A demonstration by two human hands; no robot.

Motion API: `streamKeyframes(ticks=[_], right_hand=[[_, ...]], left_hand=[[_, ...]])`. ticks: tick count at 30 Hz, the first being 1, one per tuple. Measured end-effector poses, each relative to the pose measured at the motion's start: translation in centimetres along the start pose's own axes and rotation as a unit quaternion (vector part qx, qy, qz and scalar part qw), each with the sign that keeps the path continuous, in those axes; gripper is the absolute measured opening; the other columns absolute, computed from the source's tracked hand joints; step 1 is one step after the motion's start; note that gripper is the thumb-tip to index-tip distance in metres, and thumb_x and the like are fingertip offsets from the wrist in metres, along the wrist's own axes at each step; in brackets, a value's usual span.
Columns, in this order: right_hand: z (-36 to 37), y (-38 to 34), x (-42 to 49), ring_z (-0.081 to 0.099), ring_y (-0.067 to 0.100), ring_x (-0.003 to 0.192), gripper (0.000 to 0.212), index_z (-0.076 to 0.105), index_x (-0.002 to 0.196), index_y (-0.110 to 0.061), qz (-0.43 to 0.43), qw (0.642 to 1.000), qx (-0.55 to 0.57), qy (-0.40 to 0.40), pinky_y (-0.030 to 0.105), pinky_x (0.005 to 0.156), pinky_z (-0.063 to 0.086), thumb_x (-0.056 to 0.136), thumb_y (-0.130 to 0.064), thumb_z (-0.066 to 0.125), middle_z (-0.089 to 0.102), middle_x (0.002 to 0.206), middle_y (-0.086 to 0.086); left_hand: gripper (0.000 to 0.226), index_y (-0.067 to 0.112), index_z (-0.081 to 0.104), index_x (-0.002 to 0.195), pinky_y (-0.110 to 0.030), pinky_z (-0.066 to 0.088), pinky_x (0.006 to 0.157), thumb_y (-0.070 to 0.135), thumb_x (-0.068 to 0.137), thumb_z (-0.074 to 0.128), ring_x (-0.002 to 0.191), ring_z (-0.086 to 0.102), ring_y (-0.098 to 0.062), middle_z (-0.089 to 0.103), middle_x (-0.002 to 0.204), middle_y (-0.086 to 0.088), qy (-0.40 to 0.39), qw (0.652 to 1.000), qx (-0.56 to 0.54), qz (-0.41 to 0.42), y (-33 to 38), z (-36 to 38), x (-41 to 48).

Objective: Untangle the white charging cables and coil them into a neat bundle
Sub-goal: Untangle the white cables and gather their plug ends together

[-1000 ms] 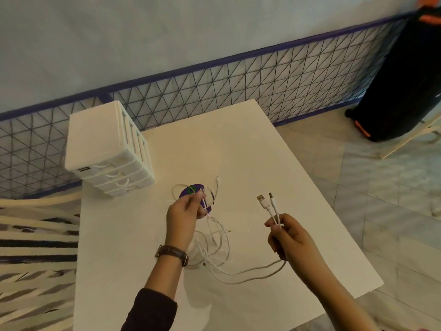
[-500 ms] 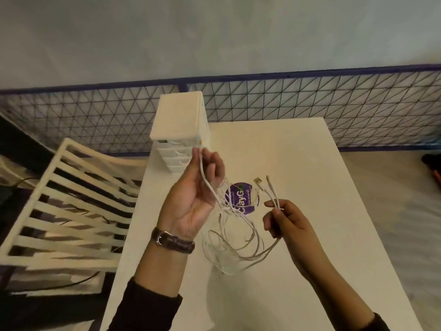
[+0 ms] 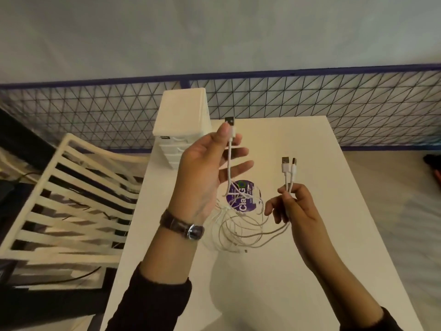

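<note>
Since half a second back: the left hand has slid up the cord it had lying across the palm and now has the plug itself, lifted higher, in front of the drawer unit. The right hand has hardly shifted. Left: thumb and forefinger clamp the plug's white body, and the other fingers are spread apart and straight, with the cord running down past them. Right: thumb and fingertips are pinched together on two cords just under the two plugs, which stand upright side by side; the remaining fingers are loosely curled below. The cables hang between and below both hands as a slack nest of crossing loops over the table, in front of the purple sticker. Whether the lowest loops touch the tabletop I cannot tell. A loose end dangles at the bottom of the nest. Risks, as judged: three ends are in hand but the loops are still crossed, so drawing the hands apart now would likely cinch the crossings into a knot. The loose end could catch inside a loop and drag it tight. The left pinch is narrow and high, so a tug from the nest's weight could pull the plug free. The two cords in the right pinch may twist round each other if that wrist turns. A slatted chair stands off to the left, well apart.
</note>
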State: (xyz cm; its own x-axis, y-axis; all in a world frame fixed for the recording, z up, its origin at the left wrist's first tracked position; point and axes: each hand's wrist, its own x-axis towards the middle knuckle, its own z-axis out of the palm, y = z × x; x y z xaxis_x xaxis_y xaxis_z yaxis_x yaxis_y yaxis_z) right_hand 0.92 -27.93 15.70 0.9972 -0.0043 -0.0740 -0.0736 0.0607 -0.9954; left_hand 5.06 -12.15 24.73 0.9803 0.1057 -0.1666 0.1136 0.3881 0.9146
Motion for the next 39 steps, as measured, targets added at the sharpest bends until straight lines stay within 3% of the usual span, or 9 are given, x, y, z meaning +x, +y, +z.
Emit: streamKeyframes(ticks=[5,10,14,17,23,27,30,35,39], right_hand=[[0.6,0.5,0.5,0.058,0.013,0.069,0.017,0.050,0.093,-0.013,-0.008,1.000,-0.003,0.004,0.023,0.066,0.044,0.100,-0.009,0.035,0.068,0.085,0.011],[0.7,1.1,0.7,0.066,0.021,0.101,0.013,0.051,0.099,-0.006,0.007,1.000,0.026,-0.017,0.033,0.090,0.050,0.098,-0.016,0.044,0.071,0.103,0.008],[0.7,0.4,0.3,0.067,0.024,0.080,0.012,0.050,0.101,-0.011,0.010,0.996,0.061,-0.072,0.029,0.078,0.052,0.099,-0.015,0.038,0.070,0.081,0.011],[0.4,0.2,0.4,0.051,0.019,0.061,0.017,0.054,0.101,-0.018,0.011,0.995,0.049,-0.089,0.028,0.064,0.044,0.100,-0.017,0.038,0.055,0.063,0.005],[-0.6,-0.2,0.1,0.041,0.012,0.061,0.036,0.056,0.103,0.002,0.032,0.993,0.080,-0.083,0.023,0.058,0.039,0.082,-0.027,0.048,0.049,0.062,-0.002],[-1.6,0.7,0.0,0.037,0.011,0.055,0.013,0.052,0.095,-0.007,0.059,0.993,0.095,-0.028,0.025,0.055,0.032,0.094,-0.015,0.042,0.043,0.059,0.000],[-3.1,1.4,-0.4,0.034,0.011,0.052,0.016,0.049,0.094,-0.013,0.073,0.994,0.083,0.012,0.025,0.053,0.029,0.100,-0.012,0.033,0.044,0.057,0.000],[-4.8,2.6,-1.7,0.032,0.011,0.049,0.019,0.049,0.095,-0.017,0.100,0.993,0.021,0.057,0.025,0.050,0.030,0.102,-0.018,0.031,0.046,0.056,-0.001],[-5.5,3.6,-2.6,0.030,0.014,0.047,0.030,0.040,0.077,-0.013,0.124,0.988,0.022,0.092,0.027,0.048,0.030,0.100,-0.031,0.035,0.039,0.054,0.001]], left_hand=[[0.020,0.010,0.064,0.075,-0.031,0.058,0.073,0.024,0.089,0.059,0.085,0.065,-0.012,0.070,0.083,0.000,0.029,0.992,0.097,-0.079,-4.5,0.4,1.6],[0.020,0.028,0.074,0.066,-0.031,0.053,0.086,0.027,0.084,0.066,0.093,0.067,-0.013,0.075,0.082,0.005,0.021,0.983,0.177,-0.034,-6.1,0.8,1.0],[0.012,0.018,0.075,0.081,-0.012,0.048,0.075,0.027,0.083,0.067,0.083,0.067,-0.002,0.075,0.087,0.003,0.029,0.973,0.226,0.021,-5.9,0.9,1.1],[0.011,0.016,0.075,0.078,-0.005,0.046,0.068,0.024,0.082,0.069,0.078,0.067,0.001,0.074,0.087,0.002,0.029,0.970,0.236,0.039,-5.8,1.0,1.2],[0.012,0.023,0.073,0.071,-0.010,0.048,0.076,0.023,0.082,0.069,0.083,0.067,0.000,0.072,0.082,0.008,-0.024,0.964,0.260,0.050,-6.3,0.0,1.9],[0.012,0.026,0.074,0.077,-0.008,0.046,0.074,0.027,0.085,0.065,0.080,0.065,0.007,0.071,0.077,0.017,-0.024,0.962,0.273,0.024,-6.9,-2.4,2.5],[0.011,0.027,0.073,0.082,-0.014,0.048,0.078,0.024,0.086,0.064,0.078,0.063,0.007,0.071,0.080,0.018,0.010,0.959,0.283,-0.003,-8.0,-5.3,2.5],[0.010,0.020,0.071,0.089,-0.022,0.044,0.077,0.023,0.087,0.062,0.088,0.063,-0.012,0.070,0.090,0.004,0.021,0.942,0.319,-0.100,-12.2,-9.4,1.7],[0.018,0.027,0.069,0.079,-0.025,0.045,0.080,0.016,0.089,0.059,0.087,0.063,-0.013,0.070,0.092,0.002,0.011,0.932,0.322,-0.166,-15.7,-11.2,0.7]])
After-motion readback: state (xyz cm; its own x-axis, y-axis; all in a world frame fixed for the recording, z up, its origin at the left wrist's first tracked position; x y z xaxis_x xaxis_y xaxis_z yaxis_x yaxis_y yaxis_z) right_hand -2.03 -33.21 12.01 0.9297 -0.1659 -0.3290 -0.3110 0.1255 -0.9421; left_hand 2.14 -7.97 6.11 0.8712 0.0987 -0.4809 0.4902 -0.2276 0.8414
